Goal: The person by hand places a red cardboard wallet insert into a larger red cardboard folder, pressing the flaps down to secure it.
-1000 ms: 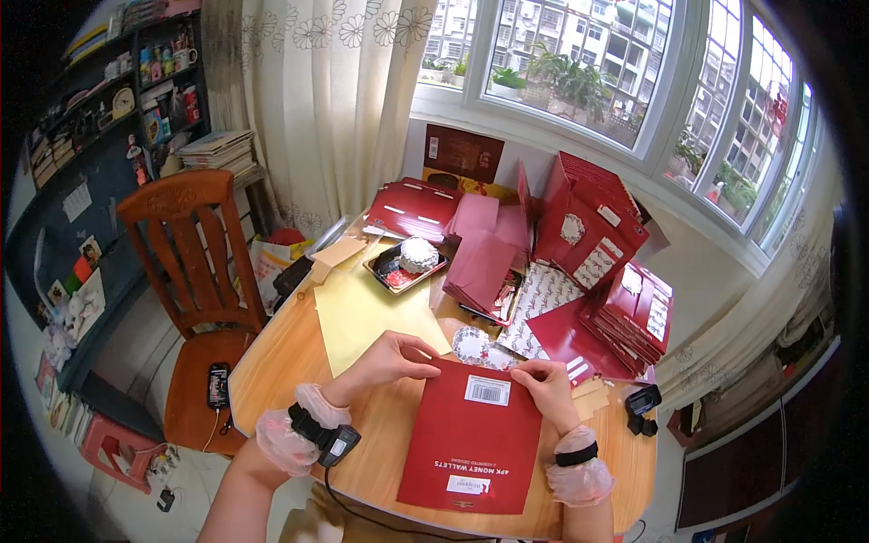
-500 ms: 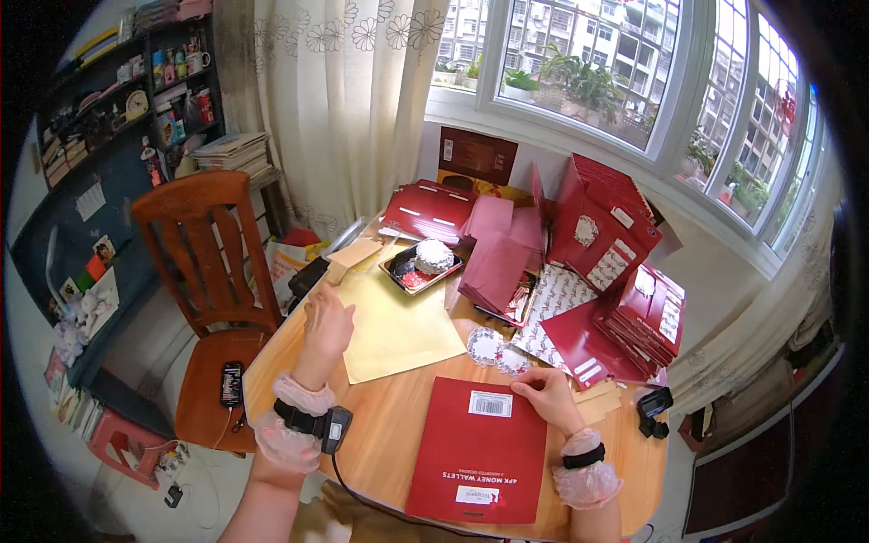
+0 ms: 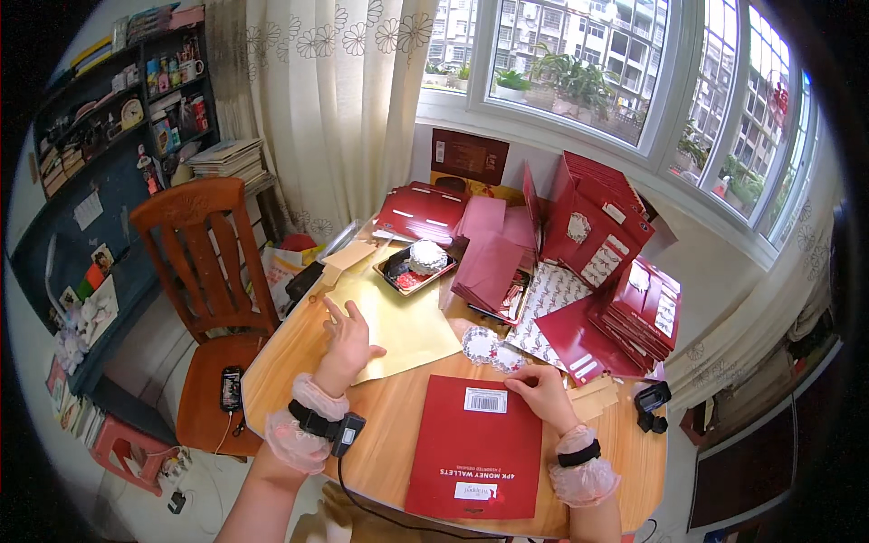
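A flat red cardboard pack [image 3: 475, 439] lies in front of me, with a white barcode label near its far edge and upside-down white print near the close edge. My right hand [image 3: 546, 398] is closed at the pack's far right corner, its thumb and fingertips pinched there. Over the near left part of a shiny gold sheet [image 3: 407, 330] is my left hand [image 3: 348, 344], open with its fingers spread and nothing in it. Small tan paper pieces [image 3: 348, 257] rest at the sheet's far left corner. Round lace-patterned labels [image 3: 482, 345] lie beyond the red pack.
A black tray [image 3: 396, 275] holds a stack of round labels. Behind it are dark red folded wallets [image 3: 489, 271]. Several red packs [image 3: 641, 312] are piled at the right beside a patterned sheet [image 3: 546, 294]. A black clip device [image 3: 652, 407] sits by the right edge; a wooden chair [image 3: 213, 357] stands left.
My left hand has moved right and come down from near the tan paper pieces, its fingers spreading over the gold sheet. The right hand stays at the pack's corner. The view has shifted slightly.
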`<state>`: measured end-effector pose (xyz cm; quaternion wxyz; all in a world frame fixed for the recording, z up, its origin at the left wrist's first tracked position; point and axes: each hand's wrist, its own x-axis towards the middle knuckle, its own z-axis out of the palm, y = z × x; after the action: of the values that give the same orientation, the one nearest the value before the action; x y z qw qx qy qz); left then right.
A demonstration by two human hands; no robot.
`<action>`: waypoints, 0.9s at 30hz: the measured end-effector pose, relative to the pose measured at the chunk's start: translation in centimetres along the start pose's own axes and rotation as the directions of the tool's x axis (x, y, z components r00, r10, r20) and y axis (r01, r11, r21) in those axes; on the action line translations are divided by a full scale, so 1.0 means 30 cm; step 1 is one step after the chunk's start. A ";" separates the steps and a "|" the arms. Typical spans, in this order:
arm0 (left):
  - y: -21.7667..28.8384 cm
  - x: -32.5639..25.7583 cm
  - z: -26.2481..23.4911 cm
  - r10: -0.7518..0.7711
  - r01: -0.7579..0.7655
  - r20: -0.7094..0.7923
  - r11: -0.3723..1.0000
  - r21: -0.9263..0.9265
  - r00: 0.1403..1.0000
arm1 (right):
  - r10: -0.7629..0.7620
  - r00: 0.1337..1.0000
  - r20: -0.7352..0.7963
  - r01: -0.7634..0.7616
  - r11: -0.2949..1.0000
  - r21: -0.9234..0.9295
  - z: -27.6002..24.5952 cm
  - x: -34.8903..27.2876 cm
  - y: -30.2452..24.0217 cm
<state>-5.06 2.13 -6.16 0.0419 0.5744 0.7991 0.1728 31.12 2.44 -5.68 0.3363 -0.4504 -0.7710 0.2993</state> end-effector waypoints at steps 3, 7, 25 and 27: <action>-0.003 0.002 -0.006 0.014 -0.014 -0.008 1.000 -0.008 1.000 | 0.020 1.000 -0.017 -0.020 1.000 0.009 0.003 0.001 0.001; -0.010 -0.006 -0.033 0.054 -0.045 0.043 0.983 -0.175 0.998 | 0.041 0.999 -0.037 -0.040 0.999 0.019 0.002 -0.004 0.003; -0.087 0.082 -0.024 0.296 -0.128 0.056 0.567 -0.814 0.953 | -0.131 0.989 -0.076 0.131 0.991 -0.006 -0.079 0.114 -0.020; -0.079 0.080 -0.031 0.369 -0.162 0.086 0.590 -0.791 0.925 | -0.133 0.985 -0.114 0.134 0.991 0.001 -0.093 0.152 -0.036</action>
<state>-8.26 3.50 -5.73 0.3531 0.6305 0.5408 0.4305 31.10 6.53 -2.06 0.4008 -0.4127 -0.7777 0.2534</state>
